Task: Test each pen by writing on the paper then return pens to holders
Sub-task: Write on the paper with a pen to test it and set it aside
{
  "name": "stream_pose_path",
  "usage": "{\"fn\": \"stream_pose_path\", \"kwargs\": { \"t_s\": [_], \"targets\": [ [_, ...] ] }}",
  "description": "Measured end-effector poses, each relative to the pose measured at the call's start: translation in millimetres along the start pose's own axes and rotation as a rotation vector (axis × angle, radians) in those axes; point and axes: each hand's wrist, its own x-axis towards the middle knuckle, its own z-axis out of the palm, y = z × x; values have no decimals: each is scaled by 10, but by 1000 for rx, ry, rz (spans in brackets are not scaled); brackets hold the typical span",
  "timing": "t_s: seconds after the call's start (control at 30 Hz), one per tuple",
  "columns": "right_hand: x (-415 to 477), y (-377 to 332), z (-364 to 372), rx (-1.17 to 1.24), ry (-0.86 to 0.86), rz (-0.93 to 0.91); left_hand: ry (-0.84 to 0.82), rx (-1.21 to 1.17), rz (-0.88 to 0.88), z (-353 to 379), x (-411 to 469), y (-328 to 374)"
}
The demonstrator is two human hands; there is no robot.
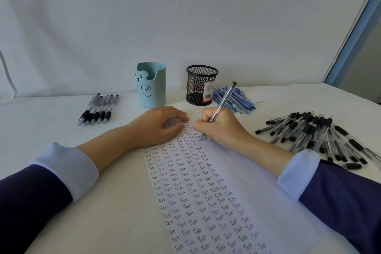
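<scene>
The right hand (221,125) grips a clear-barrelled black pen (223,101), tip on the white paper (237,171) filled with rows of "Test" — the left hand (158,125) rests flat on its top edge. Behind stand a pale blue bear-faced holder (151,84) and a black mesh holder (201,84).

The paper (185,181) is white and carries rows of the word "Test" in black and blue ink. The bear holder (151,86) is light blue with a drawn face; the mesh holder (198,86) is black with a white and red label (209,92). The pen (223,101) in the right hand (222,128) is transparent with a black end.
</scene>
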Motion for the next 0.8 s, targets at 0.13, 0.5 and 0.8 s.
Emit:
{"fn": "stream_pose_path", "kwargs": {
  "t_s": [0.13,0.5,0.8],
  "targets": [
    [8,11,-4,-6,23,-13,1,5,-7,-2,-3,-2],
    [21,41,-13,-1,31,-18,5,-3,-8,-2,-7,-2],
    [27,66,-13,1,12,-8,-1,3,-15,5,-4,0]
  ]
}}
